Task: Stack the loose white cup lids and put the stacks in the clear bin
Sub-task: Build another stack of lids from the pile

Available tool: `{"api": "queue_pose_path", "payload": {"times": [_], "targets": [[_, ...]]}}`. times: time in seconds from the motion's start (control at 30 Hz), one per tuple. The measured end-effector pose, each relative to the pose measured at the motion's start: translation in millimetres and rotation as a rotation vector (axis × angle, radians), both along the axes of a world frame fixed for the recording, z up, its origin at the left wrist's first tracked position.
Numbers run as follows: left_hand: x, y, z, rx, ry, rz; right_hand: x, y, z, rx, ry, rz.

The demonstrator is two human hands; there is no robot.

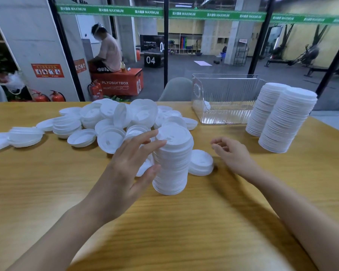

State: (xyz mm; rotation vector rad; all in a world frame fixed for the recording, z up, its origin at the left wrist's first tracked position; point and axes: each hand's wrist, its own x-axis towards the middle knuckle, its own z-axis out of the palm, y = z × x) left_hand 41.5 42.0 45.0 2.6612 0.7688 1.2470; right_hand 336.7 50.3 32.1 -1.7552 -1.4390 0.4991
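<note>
A tall stack of white cup lids (pixel 172 161) stands on the wooden table (pixel 184 222) in front of me. My left hand (pixel 131 167) is spread beside its left flank, fingertips and thumb touching it. My right hand (pixel 230 153) hovers to the right of the stack, fingers loosely curled, holding nothing. A short pile of lids (pixel 201 163) lies just right of the stack. Loose white lids (pixel 114 122) are heaped across the far left of the table. The clear bin (pixel 223 98) stands at the far right, with one lid inside.
Two tall finished lid stacks (pixel 282 118) stand to the right of the bin near the table's right edge. A grey chair back (pixel 176 89) rises behind the table. Beyond the glass, a person sits on a red box.
</note>
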Motion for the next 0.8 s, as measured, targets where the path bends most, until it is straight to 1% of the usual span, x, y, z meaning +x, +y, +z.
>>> {"api": "queue_pose_path", "payload": {"times": [0.03, 0.1, 0.17, 0.2, 0.3, 0.43, 0.67, 0.73, 0.8], "targets": [[0, 0, 0, 0.0, -0.001, 0.0, 1, -3, -1, 0.021, -0.051, 0.037], [0, 0, 0, 0.008, 0.002, 0.002, 2, -11, -6, -0.006, -0.133, 0.177], [0, 1, 0, 0.021, 0.01, 0.002, 1, -15, -13, -0.056, -0.302, 0.275], [-1, 1, -1, 0.024, 0.012, 0.002, 0, -16, -16, -0.059, -0.356, 0.308], [0, 1, -1, 0.018, 0.014, 0.001, -1, -11, -19, -0.029, -0.393, 0.349], [0, 2, -1, 0.015, 0.013, -0.004, -1, -12, -18, 0.055, -0.325, 0.307], [0, 1, -1, -0.004, -0.004, -0.001, -3, -18, -8, 0.1, -0.064, 0.206], [-1, 1, -1, -0.019, -0.02, -0.001, -9, -20, 1, 0.165, 0.048, 0.158], [-1, 2, -1, -0.026, -0.033, 0.006, -16, -23, 16, 0.28, 0.169, 0.141]]}}
